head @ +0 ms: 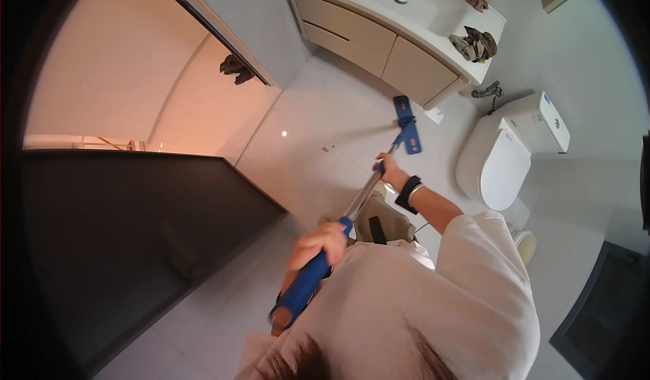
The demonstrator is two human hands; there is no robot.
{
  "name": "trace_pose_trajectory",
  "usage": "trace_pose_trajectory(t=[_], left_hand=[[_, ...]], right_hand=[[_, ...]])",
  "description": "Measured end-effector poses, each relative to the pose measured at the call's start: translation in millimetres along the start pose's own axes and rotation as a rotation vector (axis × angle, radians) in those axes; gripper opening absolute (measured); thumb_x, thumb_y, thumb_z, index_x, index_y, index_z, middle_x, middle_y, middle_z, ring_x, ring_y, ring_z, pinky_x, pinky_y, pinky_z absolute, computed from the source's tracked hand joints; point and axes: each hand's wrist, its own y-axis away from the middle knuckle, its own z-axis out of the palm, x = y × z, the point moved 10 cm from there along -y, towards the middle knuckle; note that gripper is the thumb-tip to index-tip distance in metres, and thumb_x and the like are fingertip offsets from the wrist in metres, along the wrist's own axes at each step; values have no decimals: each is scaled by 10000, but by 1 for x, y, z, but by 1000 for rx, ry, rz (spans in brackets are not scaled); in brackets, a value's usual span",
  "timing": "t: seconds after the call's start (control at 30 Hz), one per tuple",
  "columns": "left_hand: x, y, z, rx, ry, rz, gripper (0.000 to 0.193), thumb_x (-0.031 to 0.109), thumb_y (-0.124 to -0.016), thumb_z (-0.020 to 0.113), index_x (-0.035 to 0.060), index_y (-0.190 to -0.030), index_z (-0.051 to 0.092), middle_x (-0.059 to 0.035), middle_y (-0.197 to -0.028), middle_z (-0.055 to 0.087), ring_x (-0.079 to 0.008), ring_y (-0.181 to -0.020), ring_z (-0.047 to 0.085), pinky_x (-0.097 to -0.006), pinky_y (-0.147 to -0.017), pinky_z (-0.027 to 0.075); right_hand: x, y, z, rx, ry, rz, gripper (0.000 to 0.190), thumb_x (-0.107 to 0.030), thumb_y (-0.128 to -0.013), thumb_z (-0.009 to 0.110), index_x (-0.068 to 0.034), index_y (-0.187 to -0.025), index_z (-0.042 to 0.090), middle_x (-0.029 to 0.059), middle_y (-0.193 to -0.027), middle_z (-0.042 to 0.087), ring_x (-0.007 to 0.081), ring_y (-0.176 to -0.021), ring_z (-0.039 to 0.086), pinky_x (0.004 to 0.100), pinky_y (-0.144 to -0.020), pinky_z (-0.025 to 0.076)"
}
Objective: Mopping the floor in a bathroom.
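A flat mop with a steel pole (362,197) runs from my body towards the vanity. My left hand (321,245) is wrapped around its thick blue handle (307,283), close to my chest. Farther down, my right hand (390,169) grips the pole near its lower end. The blue mop head (408,126) lies on the pale tiled floor (325,121), between the vanity and the toilet. Its underside is hidden. A black band circles my right wrist.
A vanity with drawers (345,29) and a white basin stands ahead, crumpled cloths (475,44) on its top. To the right are a toilet (508,161) and a small bin (524,245). A dark door (132,217) stands ajar at left. A white piece (434,116) lies by the vanity.
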Motion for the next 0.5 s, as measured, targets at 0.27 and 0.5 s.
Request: trace_pose_trajectory(t=[0.27, 0.5], left_hand=[[-58, -82, 32, -84, -126, 153, 387, 328, -737, 250, 65, -551, 464, -47, -585, 492, -192, -647, 470, -341, -829, 254], [-66, -32, -22, 150, -80, 112, 402, 328, -732, 248, 64, -503, 448, -62, -560, 470, -230, -705, 448, -348, -863, 221]], right_hand=[[-100, 0, -16, -169, -240, 38, 139, 42, -615, 436, 20, -743, 386, 143, -714, 477, 209, -605, 479, 243, -528, 437], [-69, -43, 27, -182, -183, 32, 116, 45, -615, 424, -13, -714, 405, 94, -579, 441, 178, -489, 435, 245, -442, 392]])
